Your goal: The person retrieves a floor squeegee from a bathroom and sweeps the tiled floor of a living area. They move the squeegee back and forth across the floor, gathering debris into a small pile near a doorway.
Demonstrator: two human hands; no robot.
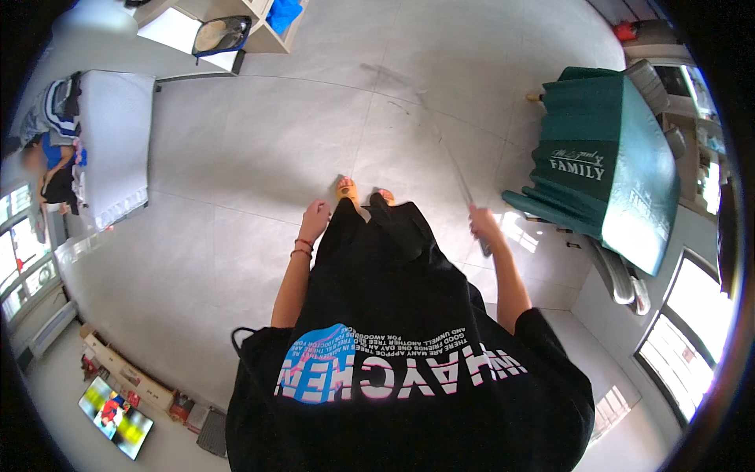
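Observation:
My right hand is closed around the grip of a long thin grey pole. The pole slants away from me across the pale tiled floor. Its far end is faint and smeared beyond my feet, so I cannot make out what kind of head it has. Beside my left thigh hangs my left hand, its fingers curled in, with nothing visible in them. Red bands circle that wrist. My feet, in yellow-orange slippers, stand on the floor between the two hands.
A green cloth-covered table stands at the right, with chairs around it. On the left is a white-covered table with clothes and a person beside it. Shelving is at the far left, a lit screen at lower left.

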